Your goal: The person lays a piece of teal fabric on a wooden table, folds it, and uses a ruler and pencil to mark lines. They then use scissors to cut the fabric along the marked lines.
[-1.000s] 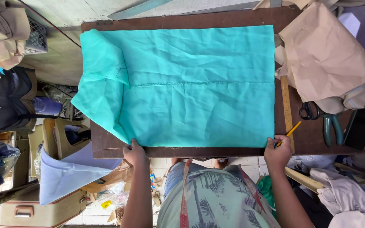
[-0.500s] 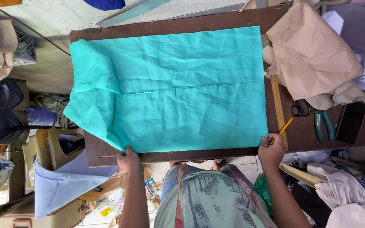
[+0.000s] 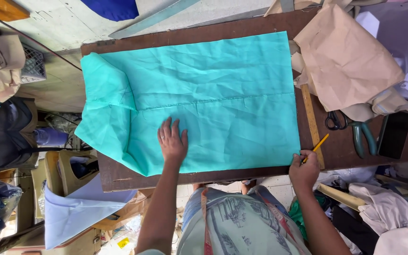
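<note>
Left hand (image 3: 172,141) lies flat on the teal cloth (image 3: 213,94), fingers spread apart and pressing down, gripping nothing. Right hand (image 3: 304,169) sits at the cloth's near right corner, curled shut on a yellow pencil (image 3: 318,144) whose tip points up and away along a wooden ruler (image 3: 311,123); whether the fingers also pinch the cloth edge cannot be told. Cloth is spread across the dark brown table (image 3: 119,177), covering most of it, with a stitched seam running across its middle and creases all over. Its left end is folded and hangs off the table edge, so the part below is out of sight. Just right of the cloth the ruler lies along its side edge, its far end hidden under crumpled brown paper (image 3: 350,61). Near the ruler lie scissors (image 3: 352,130) with dark and green handles, blades partly under the paper, and beside them a black phone (image 3: 395,134). Below the table a pale blue cloth (image 3: 74,208) hangs over clutter too jumbled to make out. More fabric at the right edge is cut off by the frame.
</note>
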